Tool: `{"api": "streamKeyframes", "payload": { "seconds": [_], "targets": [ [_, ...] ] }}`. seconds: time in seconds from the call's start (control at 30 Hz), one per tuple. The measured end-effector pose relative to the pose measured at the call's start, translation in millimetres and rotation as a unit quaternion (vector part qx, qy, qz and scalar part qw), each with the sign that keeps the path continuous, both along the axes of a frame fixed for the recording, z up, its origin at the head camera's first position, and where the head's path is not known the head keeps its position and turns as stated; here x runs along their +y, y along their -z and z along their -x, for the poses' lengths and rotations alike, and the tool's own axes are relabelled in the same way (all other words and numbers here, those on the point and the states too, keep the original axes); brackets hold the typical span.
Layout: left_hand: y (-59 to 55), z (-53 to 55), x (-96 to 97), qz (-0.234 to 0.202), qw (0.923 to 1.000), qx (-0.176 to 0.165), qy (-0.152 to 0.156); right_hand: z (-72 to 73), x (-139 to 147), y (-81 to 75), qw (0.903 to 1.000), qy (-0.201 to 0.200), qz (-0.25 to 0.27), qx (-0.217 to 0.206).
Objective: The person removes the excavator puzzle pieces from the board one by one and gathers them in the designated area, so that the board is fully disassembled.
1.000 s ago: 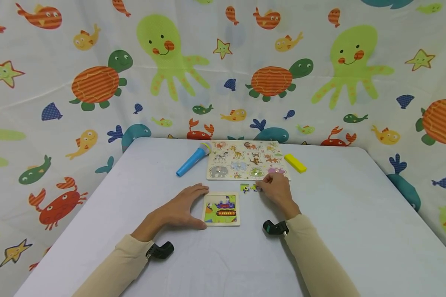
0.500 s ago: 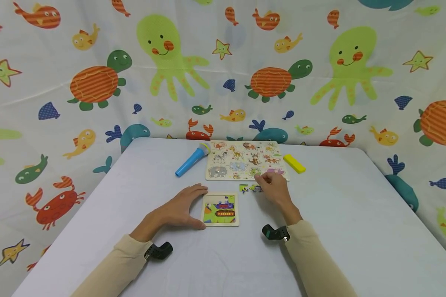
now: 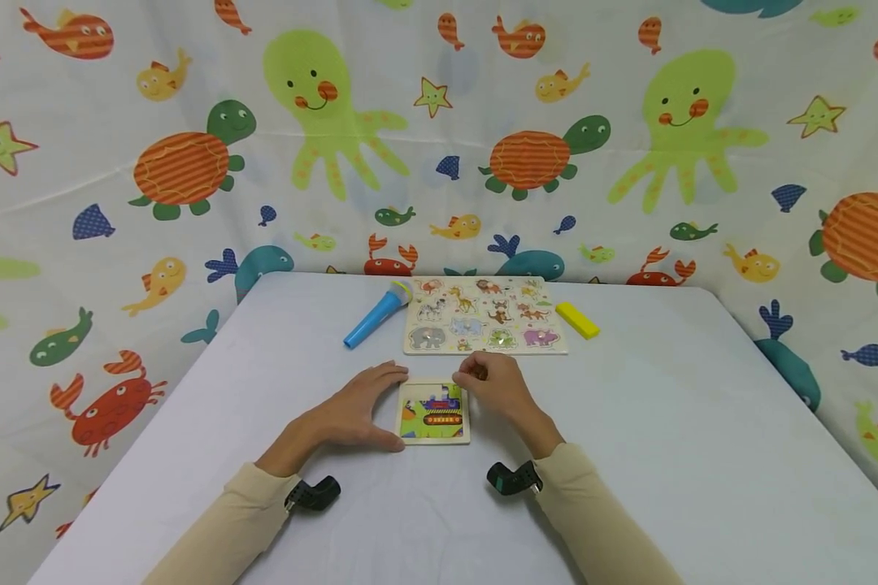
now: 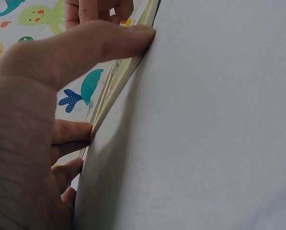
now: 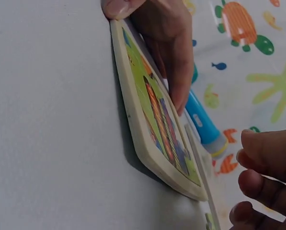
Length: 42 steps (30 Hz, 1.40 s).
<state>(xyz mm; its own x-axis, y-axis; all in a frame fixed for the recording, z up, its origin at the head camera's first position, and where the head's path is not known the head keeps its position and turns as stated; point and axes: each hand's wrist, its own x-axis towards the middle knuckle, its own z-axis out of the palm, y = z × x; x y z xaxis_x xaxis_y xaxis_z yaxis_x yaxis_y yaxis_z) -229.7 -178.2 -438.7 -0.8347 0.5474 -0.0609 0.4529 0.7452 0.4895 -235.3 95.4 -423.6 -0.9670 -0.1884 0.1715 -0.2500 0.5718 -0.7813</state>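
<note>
A small square wooden jigsaw puzzle (image 3: 433, 435) with a tracked-vehicle picture rests on the white table. My left hand (image 3: 351, 410) holds it along its left side, thumb at the near corner and fingers at the far one. In the left wrist view, the left thumb (image 4: 119, 40) overlaps the puzzle's pale edge (image 4: 114, 96). My right hand (image 3: 501, 390) is at the puzzle's far right corner, fingers bent. In the right wrist view its fingertips (image 5: 250, 139) are close together beside the frame (image 5: 135, 129); I cannot tell whether they pinch a piece.
Behind the puzzle lies a larger wooden animal peg board (image 3: 483, 317). A blue toy microphone (image 3: 373, 321) is at its left, and a yellow block (image 3: 577, 320) at its right. A green piece (image 5: 209, 221) shows past the frame. A sea-animal curtain (image 3: 439, 162) hangs behind.
My right hand has moved left and nearer, from over the loose pieces to the puzzle's far right corner, now covering where those pieces lay. The left hand has stayed on the puzzle.
</note>
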Motion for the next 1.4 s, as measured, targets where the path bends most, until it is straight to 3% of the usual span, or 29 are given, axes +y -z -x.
{"api": "streamKeyframes", "payload": {
  "seconds": [0.33, 0.43, 0.8, 1.1, 1.4],
  "targets": [
    [0.7, 3.5, 0.1, -0.002, 1.0000, -0.005, 0.007, -0.6, -14.8, 11.4, 0.9937, -0.051, -0.096, -0.025],
    [0.5, 3.3, -0.1, -0.004, 0.9999, -0.004, 0.010, -2.8, -16.9, 12.9, 0.9909, -0.050, -0.124, -0.019],
    [-0.8, 1.0, -1.7, -0.011, 0.9999, -0.005, 0.008, -12.4, -25.4, 10.8, 0.9884, -0.020, -0.150, 0.010],
    [-0.3, 1.6, -2.7, -0.012, 0.9999, -0.007, 0.009, -13.4, -27.0, 12.9, 0.9869, -0.010, -0.160, 0.018],
    [-0.2, 1.1, -2.8, -0.007, 0.9999, -0.007, 0.006, -11.0, -25.4, 14.8, 0.9957, -0.004, -0.092, 0.004]
  ]
}}
